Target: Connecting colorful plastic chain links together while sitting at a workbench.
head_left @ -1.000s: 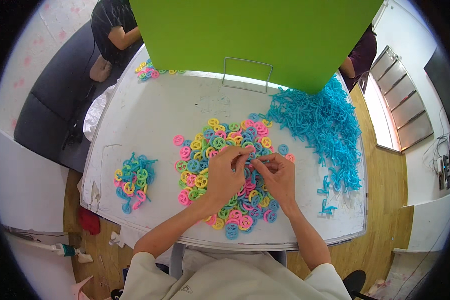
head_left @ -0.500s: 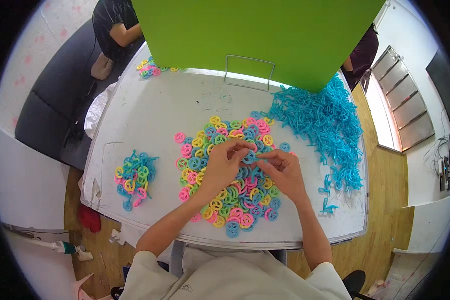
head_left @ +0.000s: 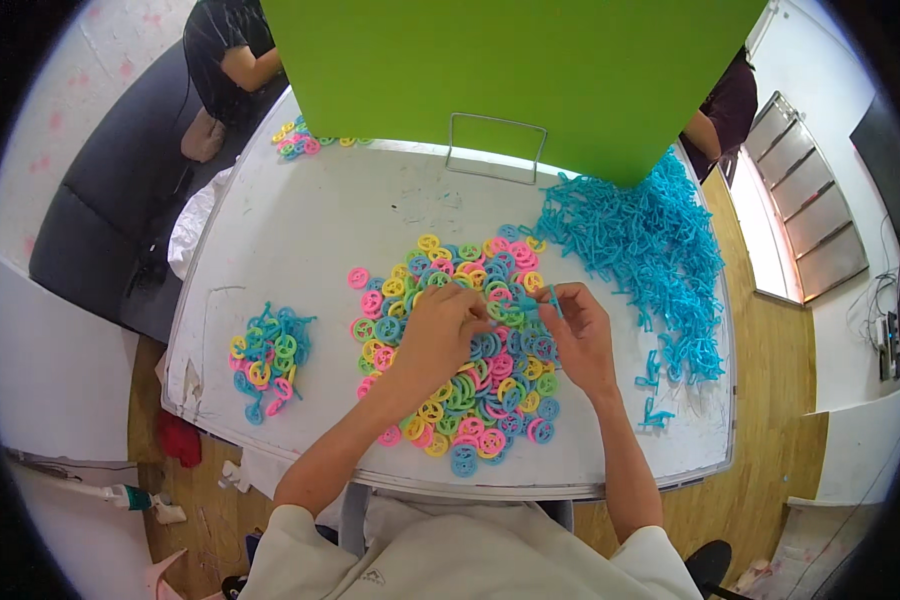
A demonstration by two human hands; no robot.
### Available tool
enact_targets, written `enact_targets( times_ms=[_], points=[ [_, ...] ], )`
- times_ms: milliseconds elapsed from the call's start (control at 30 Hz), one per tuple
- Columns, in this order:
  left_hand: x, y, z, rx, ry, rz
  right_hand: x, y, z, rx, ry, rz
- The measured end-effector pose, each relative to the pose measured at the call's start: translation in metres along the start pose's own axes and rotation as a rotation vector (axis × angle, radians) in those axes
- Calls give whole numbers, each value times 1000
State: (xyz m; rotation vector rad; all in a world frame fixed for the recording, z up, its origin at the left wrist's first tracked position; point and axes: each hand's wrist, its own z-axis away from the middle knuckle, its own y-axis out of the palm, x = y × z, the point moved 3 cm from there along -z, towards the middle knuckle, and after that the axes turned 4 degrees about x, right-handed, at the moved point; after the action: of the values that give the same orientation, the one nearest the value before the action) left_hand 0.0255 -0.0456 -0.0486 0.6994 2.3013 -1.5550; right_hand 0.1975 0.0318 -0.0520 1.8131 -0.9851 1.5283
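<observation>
A heap of small plastic wheels [head_left: 455,395] in pink, yellow, green and blue covers the middle of the white table. Over its upper part, my left hand [head_left: 435,338] has its fingers bent together just above the wheels; whatever they grip is hidden. Just to the right, my right hand [head_left: 584,335] pinches a blue plastic stick piece [head_left: 552,294] between thumb and fingertips. A gap separates the two hands. Left of the heap lies a smaller pile of wheels joined with blue pieces [head_left: 270,350].
A large mound of blue plastic pieces [head_left: 640,230] spreads over the table's right side, with a few strays nearer me. A green panel [head_left: 520,80] with a wire stand [head_left: 497,148] rises at the back. Other people [head_left: 232,60] sit beyond it on both sides.
My hands were together around a blue wheel and have moved apart. The right hand is a little higher, with a blue piece showing upright in its fingers. The left has drawn slightly left.
</observation>
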Motion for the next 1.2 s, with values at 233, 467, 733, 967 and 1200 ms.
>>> enact_targets(
  times_ms=[233, 467, 733, 967, 1200],
  points=[
    [1, -17, -9, -65, -449, 938, -3, 1, 1, -24, 44, 65],
    [-4, -10, -8, 54, -493, 1005, -3, 8, 4, 21, 38, 68],
    [1, 0, -4, 120, -513, 1133, 2, 10, 5, 74, 56, 280],
    [-4, 2, -6, 140, -626, 1254, 14, 8, 5, 34, -56, 395],
    [-1, 8, -4, 42, -561, 1098, 10, 10, 6, 76, -27, 359]
  ],
)
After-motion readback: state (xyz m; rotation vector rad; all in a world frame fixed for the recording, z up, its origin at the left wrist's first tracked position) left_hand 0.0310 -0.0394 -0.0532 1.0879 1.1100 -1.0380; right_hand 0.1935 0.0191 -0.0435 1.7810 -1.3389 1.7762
